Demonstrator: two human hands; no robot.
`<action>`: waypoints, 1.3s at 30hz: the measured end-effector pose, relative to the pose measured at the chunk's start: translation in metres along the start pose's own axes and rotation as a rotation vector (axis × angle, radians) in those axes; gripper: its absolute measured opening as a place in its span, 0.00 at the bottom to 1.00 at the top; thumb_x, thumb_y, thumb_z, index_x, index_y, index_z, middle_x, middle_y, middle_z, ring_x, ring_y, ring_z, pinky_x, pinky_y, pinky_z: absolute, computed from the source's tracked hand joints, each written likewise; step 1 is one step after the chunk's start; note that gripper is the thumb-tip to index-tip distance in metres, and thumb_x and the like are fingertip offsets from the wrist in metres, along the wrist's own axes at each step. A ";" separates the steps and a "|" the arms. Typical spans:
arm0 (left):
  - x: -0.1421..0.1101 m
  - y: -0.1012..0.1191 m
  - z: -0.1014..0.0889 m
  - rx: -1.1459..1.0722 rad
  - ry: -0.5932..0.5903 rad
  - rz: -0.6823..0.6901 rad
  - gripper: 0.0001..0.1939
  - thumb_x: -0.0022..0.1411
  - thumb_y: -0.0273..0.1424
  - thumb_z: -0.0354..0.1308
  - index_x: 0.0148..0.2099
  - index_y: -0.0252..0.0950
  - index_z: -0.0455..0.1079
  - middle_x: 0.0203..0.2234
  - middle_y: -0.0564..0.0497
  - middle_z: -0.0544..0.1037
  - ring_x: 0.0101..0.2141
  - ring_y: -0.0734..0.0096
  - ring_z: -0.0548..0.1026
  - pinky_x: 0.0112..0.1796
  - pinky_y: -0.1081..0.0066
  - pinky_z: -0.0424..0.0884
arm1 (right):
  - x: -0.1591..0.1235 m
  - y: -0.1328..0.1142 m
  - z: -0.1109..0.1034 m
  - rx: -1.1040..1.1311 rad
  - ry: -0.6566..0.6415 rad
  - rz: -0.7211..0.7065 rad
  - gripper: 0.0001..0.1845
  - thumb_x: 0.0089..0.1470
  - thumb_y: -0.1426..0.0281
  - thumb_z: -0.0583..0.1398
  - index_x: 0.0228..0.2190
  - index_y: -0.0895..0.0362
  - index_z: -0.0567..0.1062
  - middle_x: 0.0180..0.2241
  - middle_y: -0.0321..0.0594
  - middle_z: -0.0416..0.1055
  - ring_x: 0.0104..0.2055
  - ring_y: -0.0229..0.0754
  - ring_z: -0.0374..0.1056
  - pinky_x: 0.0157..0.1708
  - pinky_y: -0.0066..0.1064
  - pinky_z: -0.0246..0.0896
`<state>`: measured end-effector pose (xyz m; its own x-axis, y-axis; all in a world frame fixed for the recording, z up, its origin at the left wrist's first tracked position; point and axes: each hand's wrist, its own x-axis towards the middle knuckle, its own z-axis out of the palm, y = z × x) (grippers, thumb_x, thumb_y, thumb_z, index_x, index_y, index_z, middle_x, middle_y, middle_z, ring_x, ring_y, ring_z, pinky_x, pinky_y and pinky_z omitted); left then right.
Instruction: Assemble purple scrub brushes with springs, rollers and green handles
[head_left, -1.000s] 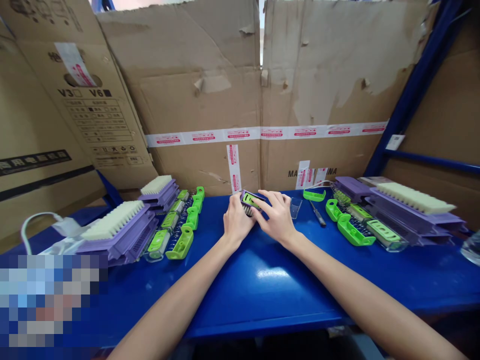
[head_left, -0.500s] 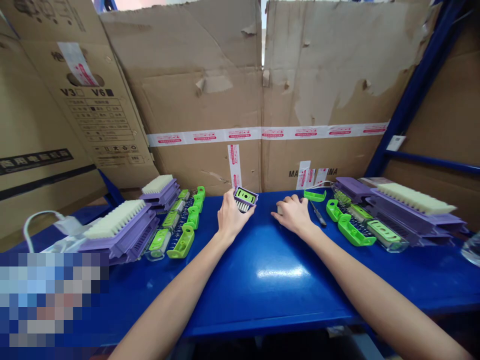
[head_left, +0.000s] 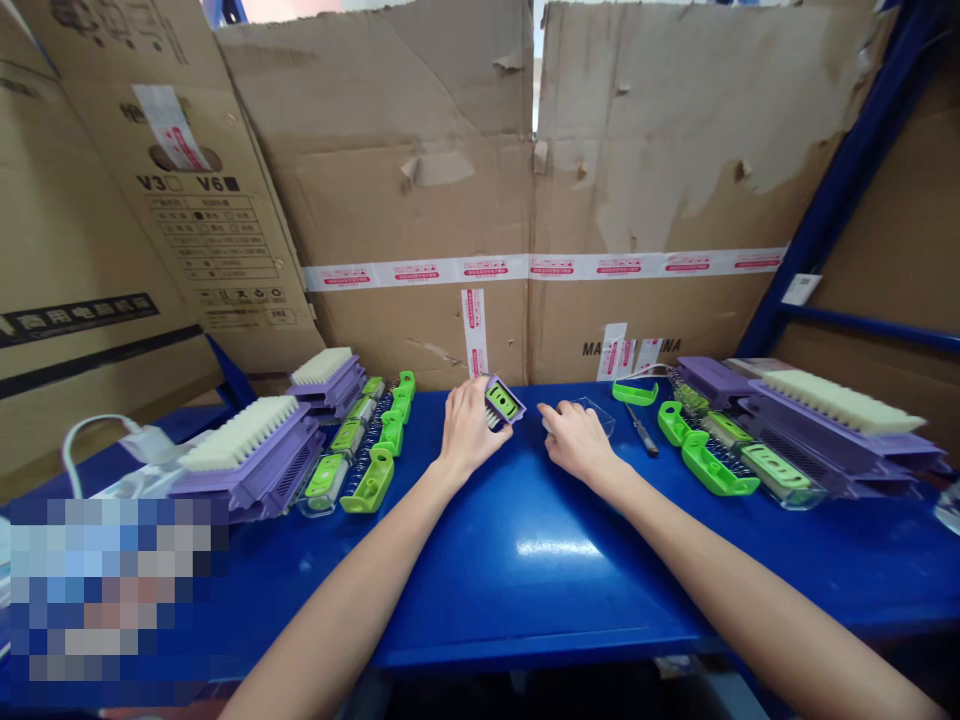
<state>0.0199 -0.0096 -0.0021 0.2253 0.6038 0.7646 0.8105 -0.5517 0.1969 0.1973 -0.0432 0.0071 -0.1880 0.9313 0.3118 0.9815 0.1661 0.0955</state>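
- Head view: left hand [head_left: 466, 425] grasping a purple block [head_left: 504, 400] with a lime-green slotted face, the block projecting toward the right hand.
- Right hand [head_left: 579, 440]: fingers curled, touching or just beside a clear plastic case [head_left: 598, 413]; whether it grips the case cannot be told.
- Possible faults: the block, held from one side, might tilt or slip if the left hand's hold loosens; the see-through case might skid on the glossy blue counter [head_left: 487, 570] if nudged, perhaps toward the screwdriver-like tool [head_left: 643, 432] right of the right hand.
- Lettering: "V3" and "V6", the latter's box filled, on the carton [head_left: 172, 235] far left of the left hand; "MA…INA", interrupted by tape [head_left: 615, 352], beyond the right hand; red tape print illegible.
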 end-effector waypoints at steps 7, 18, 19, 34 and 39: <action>-0.001 -0.001 -0.002 0.154 -0.178 0.219 0.34 0.49 0.28 0.60 0.59 0.37 0.56 0.56 0.41 0.65 0.57 0.55 0.61 0.58 0.52 0.49 | 0.003 0.006 0.000 0.297 0.006 0.086 0.27 0.49 0.72 0.54 0.52 0.57 0.69 0.44 0.52 0.67 0.43 0.50 0.68 0.41 0.38 0.60; -0.002 0.008 -0.006 0.224 -0.169 0.216 0.33 0.50 0.31 0.57 0.59 0.33 0.55 0.55 0.38 0.64 0.53 0.51 0.62 0.50 0.56 0.57 | 0.018 0.003 0.013 1.560 0.337 0.182 0.30 0.40 0.64 0.64 0.46 0.56 0.65 0.34 0.41 0.74 0.36 0.43 0.72 0.39 0.37 0.69; -0.001 0.010 -0.007 0.232 -0.180 0.225 0.33 0.50 0.31 0.57 0.59 0.33 0.55 0.55 0.38 0.64 0.53 0.51 0.62 0.49 0.56 0.58 | 0.017 0.002 0.013 1.590 0.330 0.174 0.32 0.38 0.65 0.65 0.47 0.56 0.65 0.34 0.41 0.74 0.37 0.44 0.72 0.40 0.38 0.69; 0.002 0.012 -0.015 0.290 -0.192 0.247 0.38 0.55 0.37 0.54 0.66 0.32 0.49 0.53 0.38 0.66 0.50 0.51 0.64 0.47 0.57 0.57 | 0.010 -0.009 0.017 1.605 0.363 0.126 0.32 0.42 0.64 0.65 0.48 0.56 0.61 0.40 0.45 0.75 0.43 0.45 0.72 0.44 0.40 0.68; 0.000 0.012 -0.014 0.282 -0.186 0.260 0.32 0.57 0.37 0.54 0.63 0.35 0.55 0.54 0.39 0.66 0.50 0.52 0.64 0.47 0.56 0.57 | 0.011 -0.004 0.017 1.435 0.352 0.087 0.33 0.46 0.65 0.62 0.53 0.56 0.59 0.43 0.46 0.75 0.43 0.46 0.73 0.43 0.40 0.68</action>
<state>0.0222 -0.0243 0.0088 0.5141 0.5730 0.6382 0.8243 -0.5358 -0.1829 0.1916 -0.0282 -0.0059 0.0784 0.8653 0.4951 0.1475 0.4811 -0.8642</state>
